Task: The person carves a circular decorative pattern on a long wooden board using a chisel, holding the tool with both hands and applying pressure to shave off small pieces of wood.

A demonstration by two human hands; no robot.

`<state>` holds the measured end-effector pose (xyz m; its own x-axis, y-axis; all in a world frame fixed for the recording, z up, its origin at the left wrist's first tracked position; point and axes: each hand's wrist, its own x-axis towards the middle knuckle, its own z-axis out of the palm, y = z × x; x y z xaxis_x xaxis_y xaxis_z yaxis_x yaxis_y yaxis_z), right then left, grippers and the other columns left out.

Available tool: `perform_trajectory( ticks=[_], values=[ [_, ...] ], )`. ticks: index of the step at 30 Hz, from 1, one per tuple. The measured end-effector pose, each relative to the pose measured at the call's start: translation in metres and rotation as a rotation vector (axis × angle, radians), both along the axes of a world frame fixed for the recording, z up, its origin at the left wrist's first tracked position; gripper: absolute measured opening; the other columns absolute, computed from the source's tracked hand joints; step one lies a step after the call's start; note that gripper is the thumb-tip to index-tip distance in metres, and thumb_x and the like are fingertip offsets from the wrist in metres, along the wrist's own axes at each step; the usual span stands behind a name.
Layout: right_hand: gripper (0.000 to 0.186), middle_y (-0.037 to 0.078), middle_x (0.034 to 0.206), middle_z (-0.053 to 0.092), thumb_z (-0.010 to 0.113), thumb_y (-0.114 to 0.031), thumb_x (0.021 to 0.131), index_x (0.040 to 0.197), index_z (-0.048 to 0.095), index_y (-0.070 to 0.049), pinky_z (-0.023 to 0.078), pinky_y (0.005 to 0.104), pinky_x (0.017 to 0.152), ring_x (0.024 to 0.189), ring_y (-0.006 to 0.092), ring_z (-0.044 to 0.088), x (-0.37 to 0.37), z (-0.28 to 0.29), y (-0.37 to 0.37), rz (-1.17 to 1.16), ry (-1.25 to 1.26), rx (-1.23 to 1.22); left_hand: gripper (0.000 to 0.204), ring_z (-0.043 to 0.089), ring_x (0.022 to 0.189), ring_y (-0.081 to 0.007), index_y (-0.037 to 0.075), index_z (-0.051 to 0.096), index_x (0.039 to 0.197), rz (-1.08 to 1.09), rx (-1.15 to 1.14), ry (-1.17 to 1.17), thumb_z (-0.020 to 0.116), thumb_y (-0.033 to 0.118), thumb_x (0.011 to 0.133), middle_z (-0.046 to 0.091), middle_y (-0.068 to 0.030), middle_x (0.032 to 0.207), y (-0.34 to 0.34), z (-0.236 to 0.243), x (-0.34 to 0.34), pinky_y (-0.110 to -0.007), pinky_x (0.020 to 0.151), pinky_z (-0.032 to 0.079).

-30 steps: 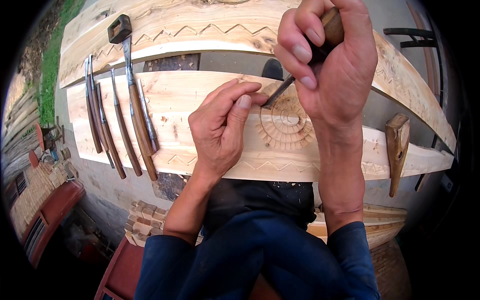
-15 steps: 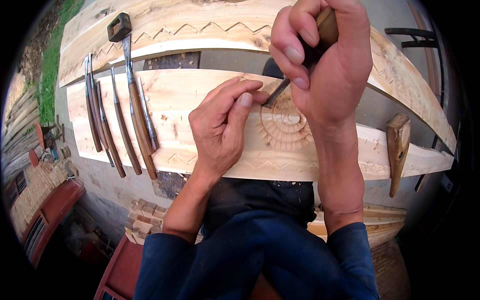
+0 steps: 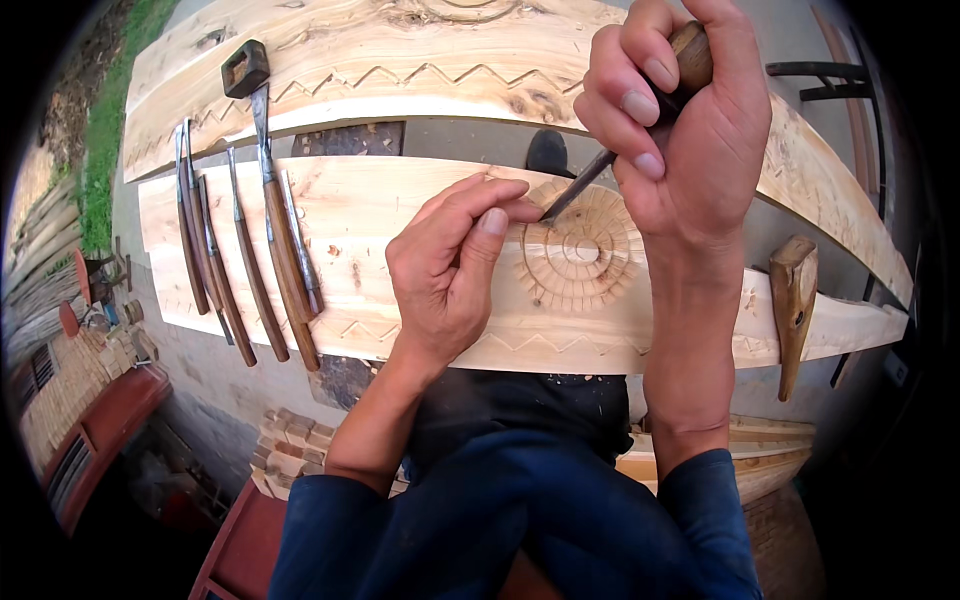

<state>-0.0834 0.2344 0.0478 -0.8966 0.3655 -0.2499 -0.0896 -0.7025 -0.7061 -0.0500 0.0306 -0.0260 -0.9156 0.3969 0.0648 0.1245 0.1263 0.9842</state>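
Observation:
My right hand (image 3: pixel 695 140) is wrapped round the wooden handle of a carving chisel (image 3: pixel 582 186), high over the board. Its dark blade slants down to the left. The tip meets the upper left edge of a round carved rosette (image 3: pixel 580 254) with rings of small petal-like cuts. Beside that tip rests my left hand (image 3: pixel 445 260), fingers loosely stretched out, the thumb lying along them. One fingertip is at the blade's end, without gripping it. Under both hands lies a long pale wooden board (image 3: pixel 350 215) with a zigzag line cut along its near edge.
Several chisels (image 3: pixel 245 265) lie side by side on the board's left part, near a dark square-headed tool (image 3: pixel 246 70). A wooden mallet-like piece (image 3: pixel 793 310) sits at the right. Beyond is a second zigzag-carved board (image 3: pixel 400 70). Small wood blocks (image 3: pixel 290 445) are stacked at lower left.
My right hand has shifted right and slightly down, and more of the chisel blade shows. The blade tip has moved slightly right. The whole view has shifted a little, so the boards appear lower.

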Motion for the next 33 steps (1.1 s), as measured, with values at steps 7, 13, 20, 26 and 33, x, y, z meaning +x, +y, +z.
perform_trajectory(
  ticks=[7,13,20,26,33],
  values=[
    [0.064,0.009,0.054,0.05,0.053,-0.053,0.114,0.065,0.048,-0.013,0.026,0.0255,0.033,0.036,0.0129,0.032,0.001,0.014,-0.009,0.03,-0.088,-0.063,0.02,0.079,0.101,-0.0248,-0.003,0.078,0.124,0.016,-0.014,-0.002,0.066,0.005,0.11,0.086,-0.0129,0.1,-0.001,0.001,0.0,-0.042,0.111,0.054],
    [0.063,0.01,0.055,0.051,0.052,-0.053,0.114,0.065,0.048,-0.013,0.026,0.0258,0.034,0.037,0.0129,0.032,0.003,0.013,-0.013,0.048,-0.064,-0.006,0.029,0.079,0.104,-0.0171,-0.008,0.073,0.134,-0.058,-0.108,0.055,0.06,0.011,0.117,0.085,-0.0166,0.105,-0.007,0.0,-0.003,-0.029,0.099,0.058],
    [0.063,0.01,0.055,0.052,0.051,-0.052,0.115,0.067,0.048,-0.012,0.027,0.0258,0.035,0.038,0.0124,0.033,0.005,0.015,-0.015,0.071,-0.031,0.07,0.019,0.078,0.099,-0.0231,-0.003,0.079,0.122,0.029,-0.041,-0.015,0.067,0.005,0.11,0.085,-0.0126,0.098,0.0,0.002,0.001,-0.04,0.109,0.055],
    [0.062,0.01,0.056,0.052,0.051,-0.052,0.115,0.068,0.049,-0.012,0.027,0.0256,0.035,0.038,0.0121,0.032,0.003,0.016,-0.016,0.038,-0.074,-0.008,0.019,0.079,0.098,-0.0231,-0.003,0.079,0.122,0.026,-0.047,-0.01,0.067,0.004,0.109,0.086,-0.0128,0.097,-0.001,0.003,0.0,-0.041,0.111,0.054],
    [0.061,0.01,0.055,0.051,0.049,-0.049,0.116,0.068,0.047,-0.012,0.028,0.0253,0.036,0.038,0.0121,0.032,0.005,0.012,-0.021,0.043,-0.043,0.109,0.019,0.079,0.097,-0.0231,-0.002,0.08,0.122,0.024,-0.059,0.005,0.067,0.003,0.108,0.086,-0.013,0.096,-0.002,0.001,0.0,-0.041,0.111,0.054]
  ],
)
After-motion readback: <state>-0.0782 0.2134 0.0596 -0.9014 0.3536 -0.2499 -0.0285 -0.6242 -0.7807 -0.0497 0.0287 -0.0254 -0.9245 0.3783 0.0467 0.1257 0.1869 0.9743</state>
